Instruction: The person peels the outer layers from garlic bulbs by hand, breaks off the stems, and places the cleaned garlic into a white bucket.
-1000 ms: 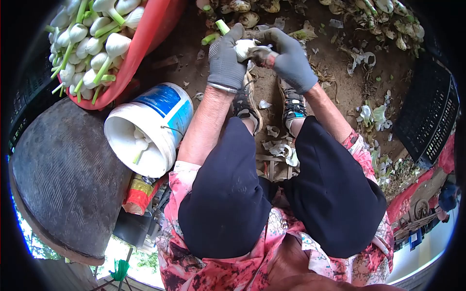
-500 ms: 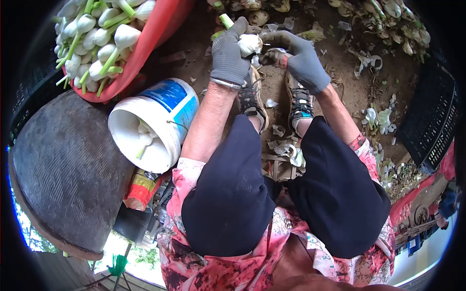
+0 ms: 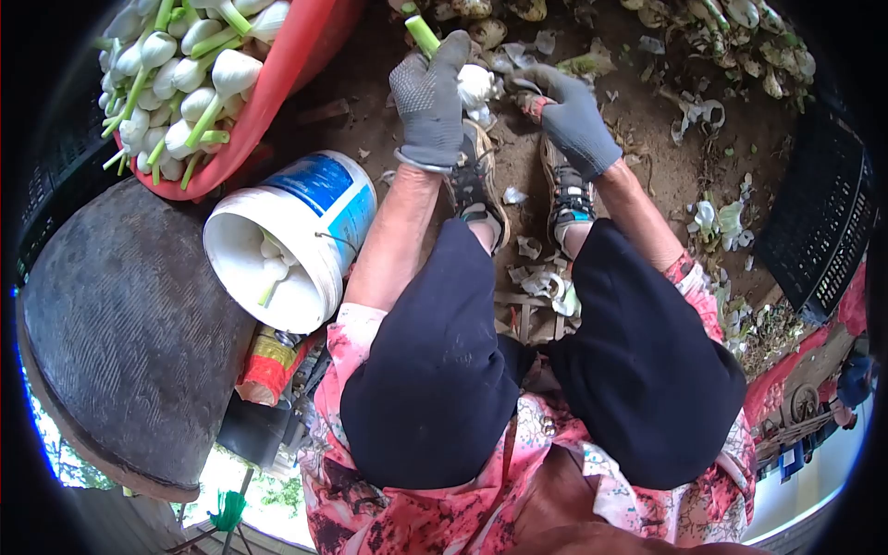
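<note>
My left hand (image 3: 430, 106), in a grey glove with a dotted palm, is closed round a garlic bulb (image 3: 476, 86). Its cut green stem (image 3: 423, 35) sticks out past the thumb, and the white head faces right. Just right of the bulb is my right hand (image 3: 575, 116), also gloved in grey, its fingers curled inward. Something reddish (image 3: 531, 104) shows under those curled fingers; what it is I cannot tell. Loose skin hangs below the bulb, over the dirt floor.
At upper left, trimmed garlic (image 3: 176, 83) fills a red-rimmed container (image 3: 250, 120). A white bucket (image 3: 324, 277) lies tipped beside my left forearm, garlic inside. Untrimmed garlic (image 3: 740, 42) is heaped at upper right. A black crate (image 3: 819, 213) stands right; peelings (image 3: 731, 227) litter the ground.
My right hand has drawn slightly down from the garlic bulb, opening a small gap. My left hand has turned a little and still holds the bulb.
</note>
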Tool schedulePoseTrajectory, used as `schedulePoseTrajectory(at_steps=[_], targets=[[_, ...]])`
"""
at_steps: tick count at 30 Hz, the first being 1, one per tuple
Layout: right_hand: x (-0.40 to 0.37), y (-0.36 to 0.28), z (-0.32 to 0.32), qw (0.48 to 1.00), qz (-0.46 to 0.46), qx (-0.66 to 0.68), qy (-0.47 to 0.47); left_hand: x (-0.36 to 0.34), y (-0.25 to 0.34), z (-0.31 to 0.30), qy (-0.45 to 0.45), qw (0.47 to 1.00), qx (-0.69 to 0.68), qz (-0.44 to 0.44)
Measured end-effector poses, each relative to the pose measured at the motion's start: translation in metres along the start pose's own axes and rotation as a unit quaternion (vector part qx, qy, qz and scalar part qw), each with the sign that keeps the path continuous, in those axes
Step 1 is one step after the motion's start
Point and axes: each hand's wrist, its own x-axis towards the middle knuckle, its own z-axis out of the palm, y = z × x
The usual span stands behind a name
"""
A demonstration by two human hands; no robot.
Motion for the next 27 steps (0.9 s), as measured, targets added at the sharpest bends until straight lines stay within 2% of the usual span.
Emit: schedulePoseTrajectory(at_steps=[2,4,5,6,9,12,15,19,24,27], targets=[[-0.003,-0.031,0.005,1.0,0.022,0.013,-0.017,-0.006,0.005,0.001,-0.01,0.999,0.038,0.007],[-0.001,-0.04,0.009,0.999,0.018,0.025,-0.008,-0.01,0.002,0.007,0.011,0.989,0.093,0.118],[0.005,-0.027,0.008,0.997,-0.021,-0.066,0.023,-0.007,-0.004,0.007,0.013,0.976,0.131,0.171],[0.005,-0.027,0.008,0.998,-0.013,-0.059,0.019,-0.005,-0.008,0.008,0.015,0.969,0.118,0.215],[0.003,-0.025,0.01,0.999,-0.003,-0.034,0.017,-0.002,-0.012,0.002,0.007,0.998,0.031,0.059],[-0.003,-0.027,0.007,0.999,0.015,-0.028,0.037,0.002,-0.01,-0.003,-0.001,0.966,0.233,0.107],[-0.001,-0.014,0.002,0.999,0.028,-0.017,0.039,0.008,-0.019,-0.021,-0.08,0.958,0.277,0.008],[0.01,0.006,-0.01,0.995,-0.001,-0.059,0.083,0.0,-0.022,-0.023,-0.105,0.991,0.072,-0.048],[0.024,0.018,-0.029,0.994,0.011,-0.029,0.106,0.003,-0.025,-0.035,-0.176,0.983,-0.047,-0.015],[0.017,0.002,-0.031,0.981,0.07,0.109,0.145,0.001,-0.02,-0.038,-0.198,0.968,-0.145,-0.049]])
